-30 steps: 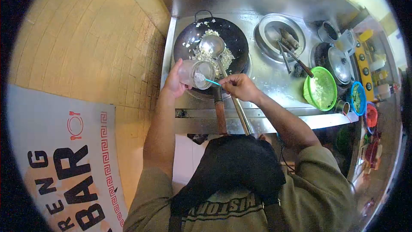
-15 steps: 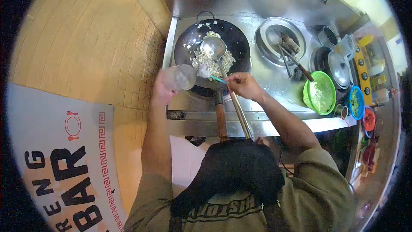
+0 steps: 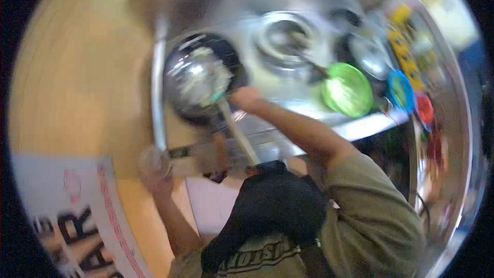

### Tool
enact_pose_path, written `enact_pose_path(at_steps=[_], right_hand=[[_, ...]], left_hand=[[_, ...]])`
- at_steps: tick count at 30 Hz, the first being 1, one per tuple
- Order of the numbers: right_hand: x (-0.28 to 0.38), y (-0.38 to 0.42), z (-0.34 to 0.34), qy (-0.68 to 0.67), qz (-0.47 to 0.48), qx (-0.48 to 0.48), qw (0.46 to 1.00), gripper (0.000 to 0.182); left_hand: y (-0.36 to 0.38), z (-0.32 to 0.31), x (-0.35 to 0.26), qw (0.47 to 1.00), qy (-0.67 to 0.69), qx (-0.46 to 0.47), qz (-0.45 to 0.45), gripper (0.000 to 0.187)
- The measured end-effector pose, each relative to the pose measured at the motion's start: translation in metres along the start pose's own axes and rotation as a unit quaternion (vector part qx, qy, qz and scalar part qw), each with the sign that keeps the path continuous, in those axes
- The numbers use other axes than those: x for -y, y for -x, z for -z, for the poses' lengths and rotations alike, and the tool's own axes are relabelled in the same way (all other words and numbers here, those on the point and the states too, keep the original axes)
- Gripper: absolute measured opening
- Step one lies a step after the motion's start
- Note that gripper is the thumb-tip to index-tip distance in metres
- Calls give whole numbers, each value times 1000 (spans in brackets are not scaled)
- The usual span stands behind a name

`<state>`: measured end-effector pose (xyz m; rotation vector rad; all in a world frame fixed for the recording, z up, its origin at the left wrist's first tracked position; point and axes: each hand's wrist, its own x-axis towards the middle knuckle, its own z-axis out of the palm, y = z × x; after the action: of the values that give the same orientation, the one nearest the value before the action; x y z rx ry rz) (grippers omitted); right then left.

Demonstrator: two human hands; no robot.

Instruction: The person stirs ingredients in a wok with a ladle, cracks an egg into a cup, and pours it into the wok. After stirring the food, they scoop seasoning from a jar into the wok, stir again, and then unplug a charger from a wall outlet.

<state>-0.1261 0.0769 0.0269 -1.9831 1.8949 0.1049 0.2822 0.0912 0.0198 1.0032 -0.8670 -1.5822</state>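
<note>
My left hand [image 3: 160, 185] is low on the left, off the stove's edge, wrapped round a clear plastic jar [image 3: 153, 160]. My right hand [image 3: 246, 98] is closed over the right rim of the black wok [image 3: 177, 98]. From its fingers a small teal-handled utensil [image 3: 218, 96] points into the wok; motion blur hides its tip. Chopped whitish food [image 3: 218, 76] lies in the wok. A large metal ladle [image 3: 198, 69] rests in it, its long handle [image 3: 239, 136] slanting toward my apron, just below my right hand.
Right of the wok stands a round metal pot [image 3: 265, 46] with utensils inside. Farther right are a green basket [image 3: 355, 108], a lidded pot [image 3: 368, 56], a blue basket [image 3: 404, 85] and a red bowl [image 3: 424, 108]. A tiled wall [image 3: 82, 72] and a lettered banner [image 3: 56, 175] are on the left.
My left hand has carried the jar from beside the wok down and to the left. The view has swung, blurring the picture. My right hand stays by the wok with the utensil.
</note>
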Motion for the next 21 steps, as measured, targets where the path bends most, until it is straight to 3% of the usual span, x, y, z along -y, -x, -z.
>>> enact_pose_path(at_steps=[1,3,4,6,7,8,9,11,12,13,14,15,18,20,21], right_hand=[[-6,19,4,-16,14,-29,999,20],[-27,79,-5,-123,25,-188,974,34],[-37,133,9,-205,37,-262,942,36],[-72,250,24,-262,36,-410,873,34],[-94,308,17,-262,22,-485,834,34],[-120,368,1,-306,-96,-499,805,33],[-149,433,-21,-348,-203,-509,761,32],[-212,569,-73,-428,-387,-595,560,27],[-238,638,-101,-250,-513,-635,520,29],[-274,705,-154,-344,-547,-669,368,28],[-310,772,-219,-357,-586,-676,268,29],[-322,819,-240,-304,-663,-633,258,33],[-387,896,-266,-232,-762,-548,254,34],[-454,929,-289,-227,-742,-567,276,34],[-479,943,-286,-322,-722,-545,281,38]], left_hand=[[5,-26,-4,999,24,47,-3,52],[18,-78,-4,987,78,138,13,53],[17,-93,7,981,-98,151,-67,53],[39,-179,21,976,-129,156,-74,57],[86,-254,14,990,-5,141,24,59],[118,-306,17,980,113,112,123,62],[130,-329,34,965,94,174,172,62],[156,-369,73,922,56,284,256,64],[178,-396,94,905,62,303,293,63],[190,-420,122,872,78,361,322,64],[202,-442,156,835,92,415,351,64],[221,-467,177,807,89,443,380,64],[305,-557,233,755,53,471,452,63],[342,-607,261,678,46,493,543,64],[359,-628,275,637,42,500,586,65]])
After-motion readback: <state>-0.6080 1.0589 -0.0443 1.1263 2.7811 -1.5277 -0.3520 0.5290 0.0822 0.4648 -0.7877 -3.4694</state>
